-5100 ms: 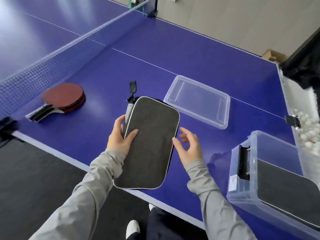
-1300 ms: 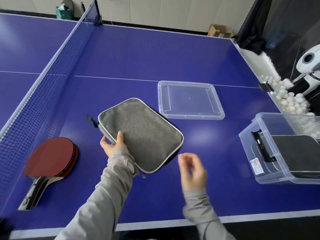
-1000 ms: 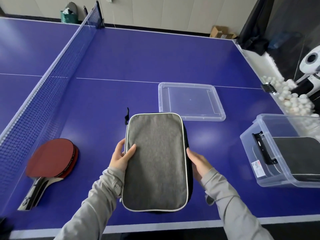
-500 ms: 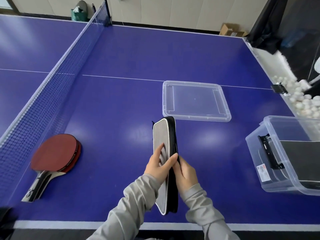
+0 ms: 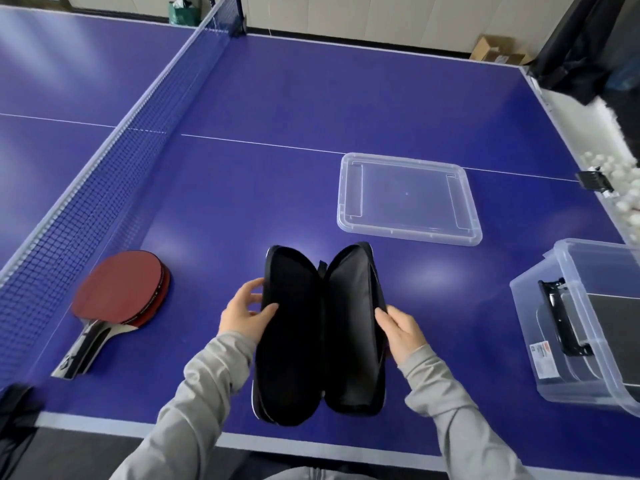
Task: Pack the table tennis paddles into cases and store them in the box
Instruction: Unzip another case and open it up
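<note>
A paddle case [image 5: 318, 334] hangs open like a book above the near table edge, its black lining facing me and nothing inside it. My left hand [image 5: 244, 311] grips its left flap and my right hand [image 5: 401, 330] grips its right flap. Stacked red paddles [image 5: 117, 296] lie on the table at the left, close to the net, handles pointing toward me. The clear storage box [image 5: 585, 327] stands at the right with a grey case lying in it.
The clear box lid [image 5: 408, 199] lies flat on the blue table [image 5: 311, 98] beyond the case. The net [image 5: 114, 161] runs along the left. A tray of white balls [image 5: 623, 195] is clipped to the table's right edge.
The case was flat and shut a second ago, then turned on edge between both hands. Now its two halves are spread apart, showing the black inside.
</note>
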Demonstrator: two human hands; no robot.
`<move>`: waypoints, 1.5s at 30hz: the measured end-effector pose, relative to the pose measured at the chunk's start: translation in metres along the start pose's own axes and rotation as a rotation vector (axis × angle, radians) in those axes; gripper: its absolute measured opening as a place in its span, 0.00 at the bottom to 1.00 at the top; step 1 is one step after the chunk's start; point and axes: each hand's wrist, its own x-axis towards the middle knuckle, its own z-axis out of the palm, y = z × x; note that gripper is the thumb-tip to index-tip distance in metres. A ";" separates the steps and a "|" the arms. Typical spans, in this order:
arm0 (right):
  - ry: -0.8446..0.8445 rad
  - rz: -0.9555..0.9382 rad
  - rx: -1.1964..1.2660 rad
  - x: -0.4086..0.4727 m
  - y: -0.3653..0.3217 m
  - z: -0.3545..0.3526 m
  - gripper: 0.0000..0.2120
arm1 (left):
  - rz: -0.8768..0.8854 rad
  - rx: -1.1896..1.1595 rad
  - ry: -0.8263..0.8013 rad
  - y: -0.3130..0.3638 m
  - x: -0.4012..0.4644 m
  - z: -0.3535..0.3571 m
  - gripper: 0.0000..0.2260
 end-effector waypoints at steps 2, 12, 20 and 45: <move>0.038 0.067 -0.025 0.016 0.013 -0.015 0.12 | -0.049 0.089 0.037 -0.015 0.018 -0.013 0.24; 0.044 0.345 -0.563 0.064 0.099 -0.046 0.19 | -0.047 0.318 0.126 -0.072 0.081 -0.020 0.29; 0.145 0.346 -0.679 0.070 0.122 -0.034 0.09 | 0.012 0.454 0.068 -0.089 0.099 -0.006 0.30; -0.223 -0.076 -1.130 0.047 0.121 0.035 0.34 | 0.251 1.218 -0.331 -0.114 0.057 0.044 0.43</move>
